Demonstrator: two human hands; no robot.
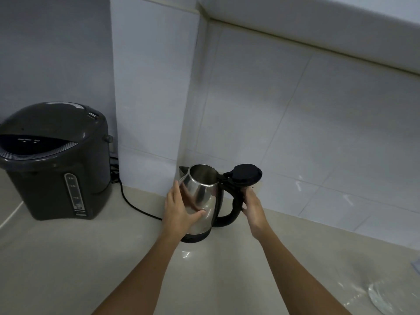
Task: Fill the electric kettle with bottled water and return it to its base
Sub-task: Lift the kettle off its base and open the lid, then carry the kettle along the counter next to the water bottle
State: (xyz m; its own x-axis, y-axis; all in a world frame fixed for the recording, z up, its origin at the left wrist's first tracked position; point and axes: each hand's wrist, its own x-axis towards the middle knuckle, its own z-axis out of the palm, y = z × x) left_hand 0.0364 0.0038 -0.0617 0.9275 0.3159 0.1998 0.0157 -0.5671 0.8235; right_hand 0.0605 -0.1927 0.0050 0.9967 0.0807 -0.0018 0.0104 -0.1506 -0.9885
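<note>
Kettle: steel electric kettle (202, 201) stands upright on the beige worktop (68, 269), close to the tiled wall corner; its spout points toward the corner, its black handle (234, 208) toward the right
Lid: black lid (246, 175) flipped open on its hinge above the handle; the bare steel inside shows, and I cannot tell whether it holds water
Base: a black ring (193, 238) shows under the steel body; a black cord (134, 205) runs from behind it along the worktop toward the wall
Left hand: left hand (179, 210) laid flat against the kettle's steel side, fingers spread, thumb across the front; steadying rather than wrapped round it
Right hand: right hand (252, 205) closed on the outer edge of the handle, fingertips just under the lid hinge
Hot-water pot: large dark grey dispenser (54, 160) stands well to the left, with a level gauge on its front
Bottom right: clear plastic (386, 298) lies on the worktop; too blurred to identify
</note>
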